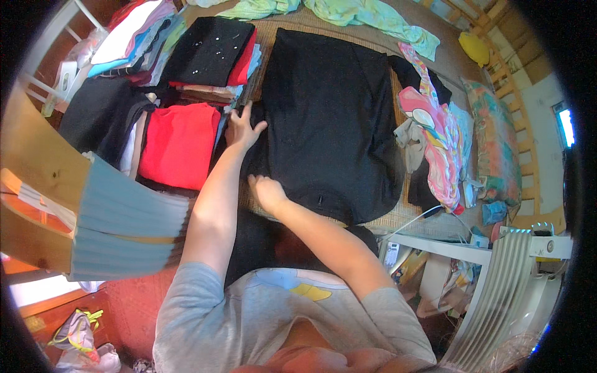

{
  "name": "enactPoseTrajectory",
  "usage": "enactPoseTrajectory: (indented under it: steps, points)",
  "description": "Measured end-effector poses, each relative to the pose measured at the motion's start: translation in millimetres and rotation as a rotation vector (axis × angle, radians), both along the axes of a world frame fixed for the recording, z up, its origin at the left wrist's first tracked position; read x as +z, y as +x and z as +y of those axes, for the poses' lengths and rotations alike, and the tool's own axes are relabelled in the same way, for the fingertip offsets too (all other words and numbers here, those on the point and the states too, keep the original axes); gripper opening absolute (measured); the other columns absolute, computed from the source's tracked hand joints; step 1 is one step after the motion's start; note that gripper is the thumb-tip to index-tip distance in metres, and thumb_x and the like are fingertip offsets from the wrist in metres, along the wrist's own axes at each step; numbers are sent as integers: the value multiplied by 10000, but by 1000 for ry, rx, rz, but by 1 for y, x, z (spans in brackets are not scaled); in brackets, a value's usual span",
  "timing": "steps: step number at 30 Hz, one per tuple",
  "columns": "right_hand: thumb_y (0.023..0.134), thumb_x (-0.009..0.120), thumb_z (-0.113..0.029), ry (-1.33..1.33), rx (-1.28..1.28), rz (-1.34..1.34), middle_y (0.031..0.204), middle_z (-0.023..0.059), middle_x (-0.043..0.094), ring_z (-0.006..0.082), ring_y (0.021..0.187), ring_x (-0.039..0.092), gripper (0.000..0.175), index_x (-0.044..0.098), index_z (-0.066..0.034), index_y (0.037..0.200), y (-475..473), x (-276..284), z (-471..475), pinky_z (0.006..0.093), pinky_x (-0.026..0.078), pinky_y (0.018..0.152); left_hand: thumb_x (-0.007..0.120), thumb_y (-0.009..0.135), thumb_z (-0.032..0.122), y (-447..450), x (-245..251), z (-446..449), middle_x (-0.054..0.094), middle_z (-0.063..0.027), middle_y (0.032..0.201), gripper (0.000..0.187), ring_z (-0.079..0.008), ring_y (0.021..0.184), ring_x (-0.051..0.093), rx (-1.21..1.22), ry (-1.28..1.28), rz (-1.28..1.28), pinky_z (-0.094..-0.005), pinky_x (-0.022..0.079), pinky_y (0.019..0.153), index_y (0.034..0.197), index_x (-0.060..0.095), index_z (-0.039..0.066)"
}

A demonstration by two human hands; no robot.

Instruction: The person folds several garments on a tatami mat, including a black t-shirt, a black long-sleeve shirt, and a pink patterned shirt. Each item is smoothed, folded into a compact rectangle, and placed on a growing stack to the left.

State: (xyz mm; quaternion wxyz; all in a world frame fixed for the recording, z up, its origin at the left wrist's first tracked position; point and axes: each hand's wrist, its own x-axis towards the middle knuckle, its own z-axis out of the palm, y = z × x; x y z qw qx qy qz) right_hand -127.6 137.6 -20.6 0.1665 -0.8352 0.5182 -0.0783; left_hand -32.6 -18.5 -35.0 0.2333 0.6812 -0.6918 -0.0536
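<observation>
A black shirt [329,116] is spread flat on a woven mat, its neckline towards me. Along the shirt's left side lies its black sleeve [255,156], folded in. My left hand [242,128] rests on the sleeve's far part with fingers spread, beside the folded stacks. Nearer to me, my right hand [268,193] has its fingers curled on the sleeve's edge by the shoulder; the fingertips are partly hidden. A folded red garment [181,145] tops a pile just left of my left forearm.
Folded clothes, including a black garment with white dots [210,51], stand in stacks at the far left. Loose pink patterned clothing [436,140] lies to the right, near a patterned pillow [493,144]. Pale green cloth [359,18] lies beyond. A blue-covered wooden chair [126,224] stands at left.
</observation>
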Motion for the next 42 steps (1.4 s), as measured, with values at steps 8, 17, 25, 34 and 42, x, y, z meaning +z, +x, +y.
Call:
enactPoseTrajectory:
  steps: [8, 17, 25, 34, 42]
  points:
    - [794, 538, -172, 216, 72, -249, 985, 215, 567, 359, 831, 605, 403, 478, -9, 1157, -21, 3, 4, 409, 507, 714, 587, 770, 158, 22, -22, -43, 537, -163, 708, 201, -346, 707, 539, -23, -165, 139, -436, 431, 630, 894, 482, 38]
    - [761, 515, -72, 355, -36, -326, 992, 237, 558, 382, 904, 569, 528, 429, -82, 1283, -21, 14, 12, 413, 464, 808, 498, 859, 260, 11, 12, -24, 574, -269, 987, 319, -400, 935, 561, 213, 127, 425, -468, 421, 819, 1032, 490, -8]
    - [738, 551, -52, 305, 63, -454, 917, 208, 561, 342, 843, 558, 624, 355, -46, 1330, -33, -15, 5, 388, 453, 760, 493, 881, 201, 19, 50, -8, 588, -262, 814, 209, -418, 775, 579, 225, -179, 462, -459, 445, 668, 916, 498, -5]
    - [764, 596, -47, 589, -47, -759, 835, 198, 571, 369, 835, 578, 355, 386, 7, 1045, -37, -29, 3, 416, 452, 714, 612, 797, 148, -88, 116, 37, 560, -194, 911, 202, -359, 873, 568, -506, 141, 290, -422, 457, 742, 905, 502, 16]
    - [752, 620, -13, 533, -63, -683, 822, 118, 560, 240, 749, 568, 491, 386, -17, 1184, -39, -40, 9, 319, 457, 666, 464, 779, 0, -32, 49, -8, 527, -123, 1129, 342, -313, 1041, 520, -427, 68, -33, -396, 448, 864, 1107, 539, 64]
